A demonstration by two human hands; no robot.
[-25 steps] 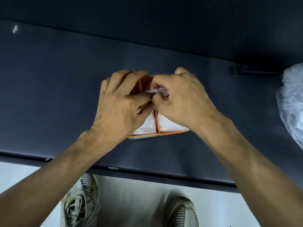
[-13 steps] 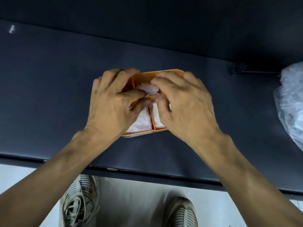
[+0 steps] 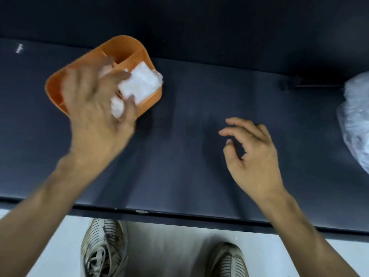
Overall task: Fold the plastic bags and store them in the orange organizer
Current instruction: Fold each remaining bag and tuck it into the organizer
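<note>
The orange organizer (image 3: 123, 40) is at the upper left, turned at an angle, and looks raised off the dark padded surface (image 3: 189, 92). A white folded plastic bag (image 3: 142, 82) fills its right compartment, and a second folded bag (image 3: 116, 108) shows in the near one. My left hand (image 3: 95, 116), blurred by motion, grips the organizer from above: fingers over the dividers, thumb at the near wall. My right hand (image 3: 253, 156) hovers over the surface, well right of the organizer, with loosely curled fingers that hold nothing.
A heap of loose clear plastic bags (image 3: 355, 120) lies at the right edge. A small black fitting (image 3: 289, 84) sits at the back right, and a white scrap (image 3: 19, 48) at the far left. My shoes (image 3: 103, 248) stand on the pale floor below the surface's front edge.
Both hands were pressing a bag into the organizer. Now my left hand has carried the organizer left and turned it, and my right hand has let go and pulled back to the right.
</note>
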